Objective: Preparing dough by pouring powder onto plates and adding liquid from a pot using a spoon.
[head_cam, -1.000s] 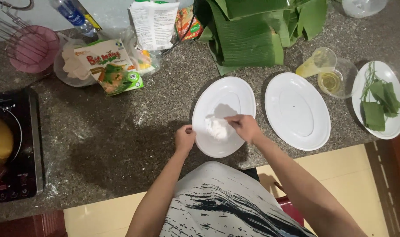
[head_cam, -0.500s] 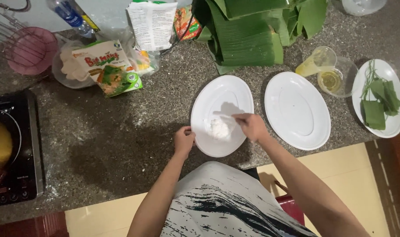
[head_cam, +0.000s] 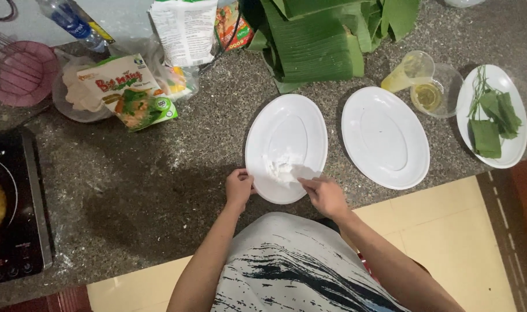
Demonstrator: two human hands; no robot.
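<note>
A white oval plate (head_cam: 286,124) lies on the speckled stone counter in front of me. My left hand (head_cam: 239,188) grips its near left rim. My right hand (head_cam: 326,195) is at the plate's near right rim, its fingertips pinching a thin whitish sheet (head_cam: 305,172) that lies on the plate. Beside the sheet there is a smear of white powder (head_cam: 278,167) on the plate's near half.
A second white oval plate (head_cam: 385,137) lies to the right, then a glass bowl of yellow liquid (head_cam: 428,95) and a plate of folded green leaves (head_cam: 492,118). Banana leaves (head_cam: 318,43) and food packets (head_cam: 133,92) lie behind. A cooktop (head_cam: 12,208) stands at the left.
My right hand has drawn back from the plate's middle to its near right rim, taking the thin sheet with it. My left hand stays on the rim.
</note>
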